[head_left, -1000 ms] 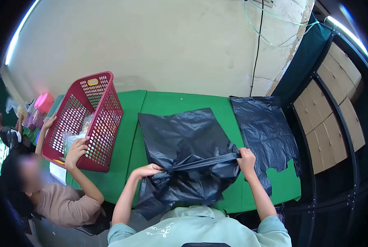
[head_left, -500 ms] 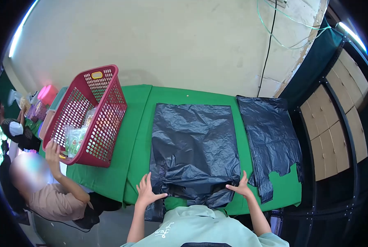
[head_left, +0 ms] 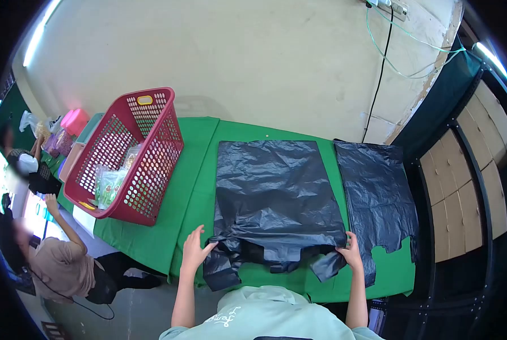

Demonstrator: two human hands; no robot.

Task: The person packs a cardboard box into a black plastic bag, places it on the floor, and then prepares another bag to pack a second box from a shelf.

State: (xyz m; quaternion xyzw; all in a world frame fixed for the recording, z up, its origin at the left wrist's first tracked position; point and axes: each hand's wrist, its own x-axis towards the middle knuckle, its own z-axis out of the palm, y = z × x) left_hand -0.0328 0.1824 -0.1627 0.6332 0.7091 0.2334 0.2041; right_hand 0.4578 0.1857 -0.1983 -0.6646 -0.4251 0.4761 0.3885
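Note:
A black plastic carrier bag (head_left: 279,192) lies flat in front of me, its cut handle end toward my body. My left hand (head_left: 193,253) is at the bag's lower left corner, thumb against the edge and fingers spread apart. At the lower right corner, the thumb of my right hand (head_left: 352,254) rests on the plastic while the other fingers curve outside the edge. Neither hand is closed around the bag. To the right lies a stack of black plastic bags (head_left: 378,192), with a handle cut-out at its near end.
A green cloth (head_left: 199,170) covers the table. On its left stands a red perforated basket (head_left: 154,187) holding clear packets (head_left: 110,184). A person in a brown shirt (head_left: 63,263) is at the left. Shelving with cardboard boxes (head_left: 455,198) stands at the right.
The bag's handle end has spread out, and both handle strips now show. My right hand has moved slightly right, my left slightly left. The person at the left has drawn their hand away from the basket.

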